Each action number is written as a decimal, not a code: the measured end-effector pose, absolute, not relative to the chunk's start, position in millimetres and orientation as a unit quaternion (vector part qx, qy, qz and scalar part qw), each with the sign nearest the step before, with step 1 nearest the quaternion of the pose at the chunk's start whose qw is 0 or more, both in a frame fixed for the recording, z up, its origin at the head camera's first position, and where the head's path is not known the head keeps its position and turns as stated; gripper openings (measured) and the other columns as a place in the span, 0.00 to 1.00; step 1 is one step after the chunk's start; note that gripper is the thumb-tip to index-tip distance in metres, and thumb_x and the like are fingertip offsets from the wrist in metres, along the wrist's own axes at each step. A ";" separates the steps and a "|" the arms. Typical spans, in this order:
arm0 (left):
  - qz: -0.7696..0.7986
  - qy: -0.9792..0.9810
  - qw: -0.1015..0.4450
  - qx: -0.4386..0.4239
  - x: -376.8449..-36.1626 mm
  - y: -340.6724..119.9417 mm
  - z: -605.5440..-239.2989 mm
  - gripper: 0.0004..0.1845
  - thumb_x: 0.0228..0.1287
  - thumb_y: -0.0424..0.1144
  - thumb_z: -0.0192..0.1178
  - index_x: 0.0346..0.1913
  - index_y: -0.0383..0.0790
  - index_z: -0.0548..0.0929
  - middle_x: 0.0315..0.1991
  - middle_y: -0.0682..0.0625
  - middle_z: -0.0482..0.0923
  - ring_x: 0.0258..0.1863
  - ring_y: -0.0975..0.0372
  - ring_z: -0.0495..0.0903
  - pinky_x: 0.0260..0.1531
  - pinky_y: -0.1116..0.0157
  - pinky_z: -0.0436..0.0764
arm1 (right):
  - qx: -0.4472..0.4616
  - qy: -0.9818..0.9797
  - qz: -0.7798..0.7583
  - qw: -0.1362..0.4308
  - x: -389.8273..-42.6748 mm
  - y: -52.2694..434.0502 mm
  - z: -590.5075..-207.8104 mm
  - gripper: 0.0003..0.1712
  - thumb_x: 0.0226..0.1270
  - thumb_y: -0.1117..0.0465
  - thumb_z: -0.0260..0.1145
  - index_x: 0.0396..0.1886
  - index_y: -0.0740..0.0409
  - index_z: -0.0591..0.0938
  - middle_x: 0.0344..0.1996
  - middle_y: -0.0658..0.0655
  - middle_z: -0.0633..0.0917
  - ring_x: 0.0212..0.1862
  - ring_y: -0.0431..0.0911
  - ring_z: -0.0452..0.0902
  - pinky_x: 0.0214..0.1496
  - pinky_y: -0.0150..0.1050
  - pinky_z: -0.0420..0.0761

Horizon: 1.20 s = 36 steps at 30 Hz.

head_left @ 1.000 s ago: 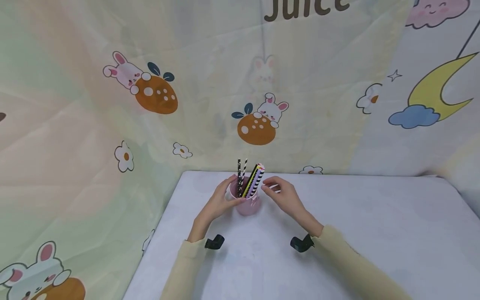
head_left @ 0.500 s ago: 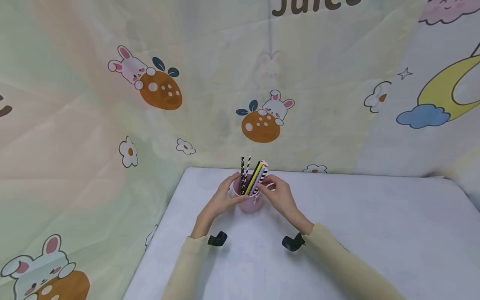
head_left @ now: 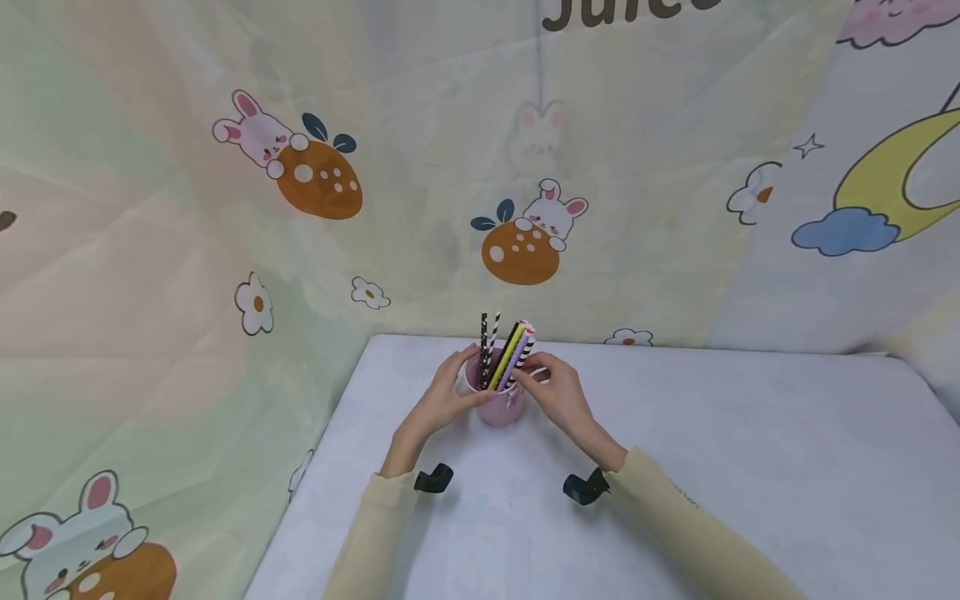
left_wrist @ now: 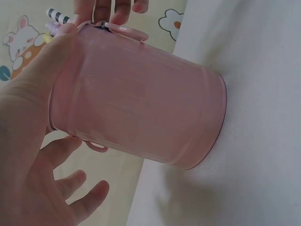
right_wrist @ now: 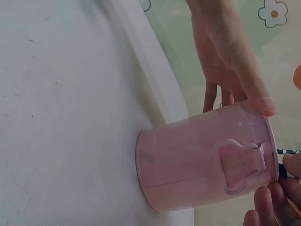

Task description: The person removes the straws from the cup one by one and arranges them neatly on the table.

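- The pink cup (head_left: 498, 407) stands on the white table (head_left: 750, 467), near its far edge and towards the left; it is held at the rim by the left hand (head_left: 442, 404), thumb curled on the near lip and fingers round the far side.
- The paper straws (head_left: 504, 354) are stood in the cup, leaning right; one striped straw is pinched near its top by the fingertips of the right hand (head_left: 558, 396).
- A tip-over is judged the main risk — the cup is light, the straws stand well above its rim, and a sideways pull on the pinched straw could lever it over if the left hand's hold is loosened.
- Neighbouring straws could be dragged out with the pinched one, since they are bunched tightly together.
- The cup's small side handle (right_wrist: 242, 162) lies just beside the right fingertips and could be caught.
- Behind the table a cartoon-printed cloth backdrop (head_left: 300, 175) is hung — close to the cup, so little room is left on the far side.
- Black wrist mounts (head_left: 432, 480) are worn at both cuffs.
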<state>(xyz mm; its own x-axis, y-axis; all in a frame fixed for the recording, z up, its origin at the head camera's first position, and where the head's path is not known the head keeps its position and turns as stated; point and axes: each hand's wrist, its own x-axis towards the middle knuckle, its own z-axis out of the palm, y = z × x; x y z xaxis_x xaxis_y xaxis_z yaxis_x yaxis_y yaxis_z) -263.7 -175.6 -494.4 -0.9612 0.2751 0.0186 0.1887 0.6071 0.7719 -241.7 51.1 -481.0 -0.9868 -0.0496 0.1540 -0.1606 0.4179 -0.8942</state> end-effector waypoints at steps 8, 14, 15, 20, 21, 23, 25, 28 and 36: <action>0.426 0.894 0.055 0.128 -263.4 -175.1 -491.7 0.51 0.54 0.60 0.73 0.78 0.60 0.58 0.80 0.49 0.53 0.81 0.48 0.45 0.75 0.36 0.52 | 0.069 -0.836 0.541 0.057 -241.4 51.4 -476.8 0.14 0.68 0.54 0.70 0.46 0.58 0.85 0.44 0.57 0.87 0.46 0.50 0.83 0.51 0.45 0.85; 0.434 0.889 0.049 0.138 -263.0 -175.2 -491.2 0.49 0.56 0.57 0.73 0.78 0.58 0.59 0.80 0.48 0.54 0.81 0.48 0.46 0.75 0.36 0.51 | 0.076 -0.832 0.546 0.067 -242.3 55.1 -467.4 0.14 0.68 0.54 0.71 0.47 0.57 0.85 0.44 0.57 0.88 0.46 0.51 0.83 0.52 0.46 0.85; 0.434 0.889 0.049 0.138 -263.1 -175.2 -491.4 0.49 0.56 0.56 0.73 0.78 0.58 0.59 0.80 0.49 0.55 0.81 0.48 0.46 0.75 0.37 0.51 | 0.076 -0.831 0.546 0.069 -242.2 56.0 -465.1 0.15 0.67 0.53 0.71 0.47 0.57 0.85 0.45 0.57 0.88 0.47 0.51 0.83 0.53 0.46 0.85; 0.435 0.888 0.046 0.143 -264.1 -174.8 -491.7 0.49 0.57 0.56 0.73 0.78 0.57 0.59 0.80 0.48 0.55 0.81 0.48 0.47 0.75 0.36 0.52 | 0.081 -0.828 0.549 0.081 -241.3 61.3 -452.5 0.15 0.67 0.53 0.71 0.48 0.57 0.85 0.45 0.58 0.88 0.47 0.52 0.83 0.54 0.47 0.84; 0.434 0.888 0.045 0.144 -264.4 -174.8 -491.8 0.49 0.57 0.56 0.73 0.78 0.56 0.59 0.79 0.48 0.55 0.80 0.47 0.48 0.75 0.36 0.52 | 0.083 -0.827 0.550 0.084 -241.2 62.4 -450.1 0.15 0.67 0.53 0.71 0.48 0.57 0.85 0.45 0.58 0.88 0.47 0.52 0.83 0.54 0.47 0.84; 0.436 0.887 0.044 0.146 -264.7 -174.7 -491.9 0.49 0.57 0.56 0.73 0.78 0.55 0.60 0.79 0.47 0.56 0.80 0.48 0.49 0.75 0.36 0.53 | 0.088 -0.824 0.552 0.091 -241.0 64.6 -445.8 0.15 0.67 0.54 0.71 0.48 0.57 0.86 0.45 0.58 0.88 0.47 0.52 0.84 0.54 0.47 0.85; 0.437 0.887 0.044 0.147 -265.0 -174.9 -492.3 0.49 0.56 0.55 0.73 0.78 0.55 0.60 0.79 0.48 0.56 0.80 0.48 0.49 0.75 0.37 0.52 | 0.090 -0.822 0.554 0.096 -240.5 66.9 -441.7 0.15 0.67 0.54 0.71 0.48 0.57 0.86 0.45 0.58 0.88 0.47 0.52 0.84 0.54 0.47 0.85; 0.437 0.886 0.047 0.145 -265.2 -175.2 -493.2 0.49 0.56 0.56 0.73 0.78 0.56 0.60 0.79 0.48 0.56 0.80 0.49 0.50 0.75 0.37 0.53 | 0.090 -0.821 0.555 0.100 -239.9 70.7 -436.1 0.15 0.68 0.53 0.70 0.49 0.56 0.86 0.45 0.57 0.88 0.47 0.52 0.83 0.54 0.48 0.84; 0.438 0.886 0.051 0.142 -265.3 -175.9 -495.7 0.50 0.55 0.57 0.73 0.78 0.57 0.59 0.79 0.50 0.56 0.80 0.50 0.50 0.75 0.39 0.53 | 0.087 -0.820 0.555 0.106 -238.4 84.7 -418.7 0.19 0.68 0.46 0.69 0.50 0.52 0.85 0.47 0.56 0.87 0.49 0.51 0.81 0.51 0.47 0.83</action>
